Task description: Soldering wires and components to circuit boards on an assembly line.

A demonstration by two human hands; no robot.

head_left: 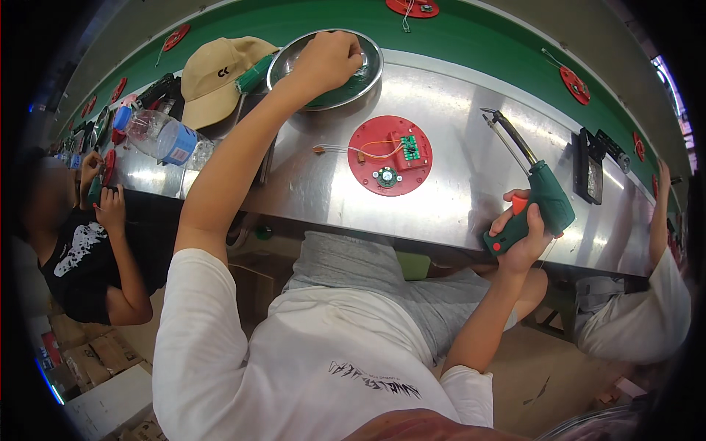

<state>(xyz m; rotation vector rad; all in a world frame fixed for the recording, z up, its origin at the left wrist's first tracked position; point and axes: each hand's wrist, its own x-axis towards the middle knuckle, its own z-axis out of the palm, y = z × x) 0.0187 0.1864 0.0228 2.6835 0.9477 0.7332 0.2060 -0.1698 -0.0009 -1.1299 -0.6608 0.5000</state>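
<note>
My left hand reaches into a shiny metal bowl at the far side of the bench. Its fingers are curled downward, and whatever is between them is hidden. Green pieces show inside the bowl. My right hand grips a dark green soldering gun with an orange trigger, its metal tip pointing up and away. Between the hands lies a round red plate. On it sit a small green circuit board and a round part. Thin wires run left to a small connector.
Left of the bowl are a tan cap, a green-bristled brush and a plastic bottle. A black stand stands at right. Red plates ride a green belt behind the metal bench. Other people sit on both sides.
</note>
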